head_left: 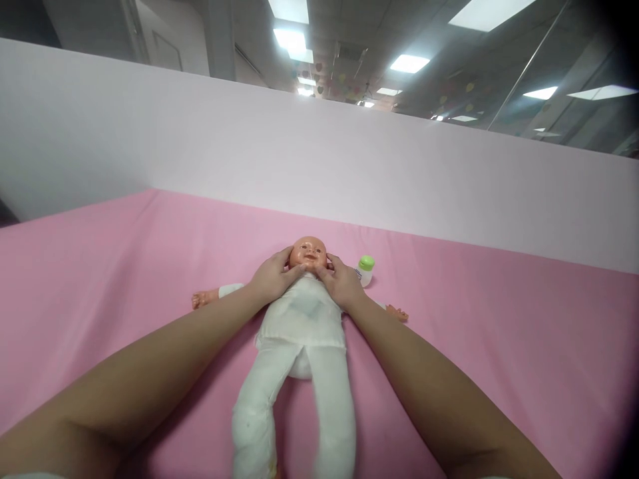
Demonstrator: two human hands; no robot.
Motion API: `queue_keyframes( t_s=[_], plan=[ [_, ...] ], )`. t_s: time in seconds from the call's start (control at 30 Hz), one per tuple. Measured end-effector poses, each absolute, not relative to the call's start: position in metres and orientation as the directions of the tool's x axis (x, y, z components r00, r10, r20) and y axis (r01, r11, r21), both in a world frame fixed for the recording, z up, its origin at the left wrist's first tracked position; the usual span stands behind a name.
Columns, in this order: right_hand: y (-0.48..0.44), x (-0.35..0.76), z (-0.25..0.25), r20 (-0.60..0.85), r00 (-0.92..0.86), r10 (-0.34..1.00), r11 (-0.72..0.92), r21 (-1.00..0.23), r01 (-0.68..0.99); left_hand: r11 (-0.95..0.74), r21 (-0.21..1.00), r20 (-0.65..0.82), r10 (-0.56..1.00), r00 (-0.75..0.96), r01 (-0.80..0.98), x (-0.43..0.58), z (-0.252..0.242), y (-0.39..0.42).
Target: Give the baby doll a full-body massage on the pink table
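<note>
A baby doll (304,319) with a white cloth body lies on its back, its hard plastic head toward the far side and its arms spread outward. Cupped round one side of the doll's head is my left hand (272,274), its thumb by the chin. My right hand (344,281) holds the other side the same way, thumb at the jaw. Fingertips of both hands are partly hidden behind the head. Just beyond my right hand stands a small clear bottle (366,271) with a green cap, touching or very near the doll's arm; I cannot tell which.
Under the doll is a pink padded surface (150,279) with soft creases. A white low wall (319,159) runs along its far side, with a glass pane (379,80) above it that shows ceiling lights.
</note>
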State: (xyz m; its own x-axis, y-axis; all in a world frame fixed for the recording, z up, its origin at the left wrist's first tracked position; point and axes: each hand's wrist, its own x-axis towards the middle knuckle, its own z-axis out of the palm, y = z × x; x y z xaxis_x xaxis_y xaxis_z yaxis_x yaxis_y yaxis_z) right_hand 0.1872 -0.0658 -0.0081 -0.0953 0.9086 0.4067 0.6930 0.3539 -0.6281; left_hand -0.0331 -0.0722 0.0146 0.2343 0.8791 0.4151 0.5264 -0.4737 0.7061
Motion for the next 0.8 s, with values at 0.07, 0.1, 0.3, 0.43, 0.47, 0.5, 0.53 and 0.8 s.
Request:
queue_keyframes(
  t_s=[0.07, 0.1, 0.3, 0.43, 0.47, 0.5, 0.53, 0.8],
  plan=[
    [-0.0684, 0.1864, -0.0060, 0.394, -0.093, 0.914, 0.341, -0.625, 0.702, -0.462, 0.717, 0.403, 0.886, 0.230, 0.522, -0.0318, 0.0163, -0.0730],
    [-0.0695, 0.1860, -0.0051, 0.389, -0.091, 0.917, 0.335, -0.626, 0.704, -0.458, 0.720, 0.398, 0.888, 0.229, 0.522, -0.0314, 0.0166, -0.0728],
    [-0.0719, 0.1830, -0.0029, 0.384, -0.045, 0.922, 0.301, -0.639, 0.708, -0.467, 0.713, 0.401, 0.883, 0.242, 0.524, -0.0297, 0.0167, -0.0708],
    [-0.0726, 0.1808, -0.0016, 0.372, -0.038, 0.927, 0.282, -0.628, 0.726, -0.473, 0.683, 0.415, 0.878, 0.238, 0.556, -0.0286, 0.0162, -0.0701],
    [-0.0726, 0.1805, -0.0015, 0.371, -0.037, 0.928, 0.276, -0.619, 0.735, -0.468, 0.678, 0.414, 0.880, 0.232, 0.567, -0.0286, 0.0157, -0.0697],
    [-0.0725, 0.1805, -0.0016, 0.372, -0.041, 0.927, 0.277, -0.609, 0.744, -0.463, 0.672, 0.413, 0.882, 0.227, 0.578, -0.0288, 0.0151, -0.0693],
    [-0.0722, 0.1808, -0.0021, 0.377, -0.052, 0.925, 0.286, -0.597, 0.749, -0.458, 0.666, 0.412, 0.884, 0.222, 0.588, -0.0292, 0.0144, -0.0687],
    [-0.0677, 0.1846, -0.0083, 0.427, -0.115, 0.897, 0.369, -0.578, 0.728, -0.476, 0.628, 0.442, 0.869, 0.221, 0.615, -0.0337, 0.0075, -0.0635]
  ],
)
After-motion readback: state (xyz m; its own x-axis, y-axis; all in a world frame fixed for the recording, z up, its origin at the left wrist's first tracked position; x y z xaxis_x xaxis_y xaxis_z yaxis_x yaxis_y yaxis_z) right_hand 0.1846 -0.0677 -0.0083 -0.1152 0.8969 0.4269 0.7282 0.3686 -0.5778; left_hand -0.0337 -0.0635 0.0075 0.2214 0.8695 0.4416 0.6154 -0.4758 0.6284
